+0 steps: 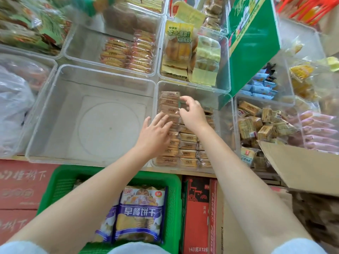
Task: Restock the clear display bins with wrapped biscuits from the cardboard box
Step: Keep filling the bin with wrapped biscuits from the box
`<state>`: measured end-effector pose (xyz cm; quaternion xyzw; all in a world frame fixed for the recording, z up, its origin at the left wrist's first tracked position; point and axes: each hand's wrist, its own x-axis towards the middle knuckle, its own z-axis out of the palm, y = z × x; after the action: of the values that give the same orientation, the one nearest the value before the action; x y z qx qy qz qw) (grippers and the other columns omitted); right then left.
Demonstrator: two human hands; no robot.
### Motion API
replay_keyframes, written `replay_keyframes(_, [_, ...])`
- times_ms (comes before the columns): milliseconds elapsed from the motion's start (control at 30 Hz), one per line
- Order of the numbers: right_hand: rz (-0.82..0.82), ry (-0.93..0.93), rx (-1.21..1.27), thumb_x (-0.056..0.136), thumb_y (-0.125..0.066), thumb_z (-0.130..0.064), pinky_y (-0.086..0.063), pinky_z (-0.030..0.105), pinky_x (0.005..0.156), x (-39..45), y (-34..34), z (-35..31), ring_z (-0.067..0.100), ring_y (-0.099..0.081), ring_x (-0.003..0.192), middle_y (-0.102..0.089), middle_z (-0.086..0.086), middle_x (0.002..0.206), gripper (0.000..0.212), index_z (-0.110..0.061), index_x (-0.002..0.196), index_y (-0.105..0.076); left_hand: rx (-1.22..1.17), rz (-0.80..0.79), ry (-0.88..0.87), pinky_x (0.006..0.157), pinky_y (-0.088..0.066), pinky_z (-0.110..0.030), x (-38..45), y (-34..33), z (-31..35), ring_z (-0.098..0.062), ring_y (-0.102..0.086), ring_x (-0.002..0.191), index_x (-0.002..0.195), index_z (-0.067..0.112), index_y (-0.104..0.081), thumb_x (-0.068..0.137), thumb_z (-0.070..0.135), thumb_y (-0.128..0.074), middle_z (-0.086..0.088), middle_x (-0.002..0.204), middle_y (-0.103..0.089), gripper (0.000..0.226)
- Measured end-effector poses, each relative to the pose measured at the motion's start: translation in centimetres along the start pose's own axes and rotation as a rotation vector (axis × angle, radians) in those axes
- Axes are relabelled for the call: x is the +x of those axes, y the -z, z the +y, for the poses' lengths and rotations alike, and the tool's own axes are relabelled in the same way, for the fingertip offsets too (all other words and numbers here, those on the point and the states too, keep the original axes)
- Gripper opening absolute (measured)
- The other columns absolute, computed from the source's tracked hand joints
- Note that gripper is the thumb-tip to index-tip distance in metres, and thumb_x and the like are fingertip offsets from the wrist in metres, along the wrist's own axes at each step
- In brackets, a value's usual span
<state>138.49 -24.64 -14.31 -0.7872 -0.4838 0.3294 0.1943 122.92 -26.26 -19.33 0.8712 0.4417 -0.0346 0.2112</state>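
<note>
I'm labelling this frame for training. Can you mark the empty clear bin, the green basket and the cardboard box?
empty clear bin [60, 114]: head view, on its bare floor.
green basket [174, 202]: head view, on its right mesh wall.
cardboard box [302, 167]: head view, on its open flap.

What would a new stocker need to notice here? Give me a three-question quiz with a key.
1. True or false: the big clear bin left of the bin being filled holds no packets.
2. What does the left hand do? A) lies flat on the rows of wrapped biscuits B) grips the cardboard box C) lifts the green basket
3. Fill in: the right hand, fingers curled, is over the ____ end of the rows.

Key: 1 true; 2 A; 3 far
</note>
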Motion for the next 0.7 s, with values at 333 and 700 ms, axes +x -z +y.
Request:
replay_keyframes(333, [0.315,0.158,0.339,0.098,-0.048,-0.005,-0.047,0.020,0.054,-21.3,12.5,4.9,0.010,-0.061,0.056,-0.069,0.005,0.073,0.025,-0.018,0.094,-0.069,-0.535,0.171,-0.189,0.090,-0.039,-0.026,-11.3,1.8,16.4,-0.018,-0.053,0.117,0.112,0.017,-0.071,0.098,0.023,-0.057,0.001,0.124,-0.062,0.021])
replay_keyframes(700, [0.115,-0.331,-0.339,0.100,-0.052,-0.030,-0.050,0.035,0.083,-37.0,20.3,26.3,0.021,-0.060,0.100,-0.066,0.001,0.112,0.021,-0.022,0.115,-0.064,-0.445,0.222,-0.472,0.099,-0.030,-0.030,-19.4,-2.2,36.7,-0.018,-0.061,0.103,0.098,0.022,-0.076,0.093,0.022,-0.054,0.006,0.102,-0.072,0.022])
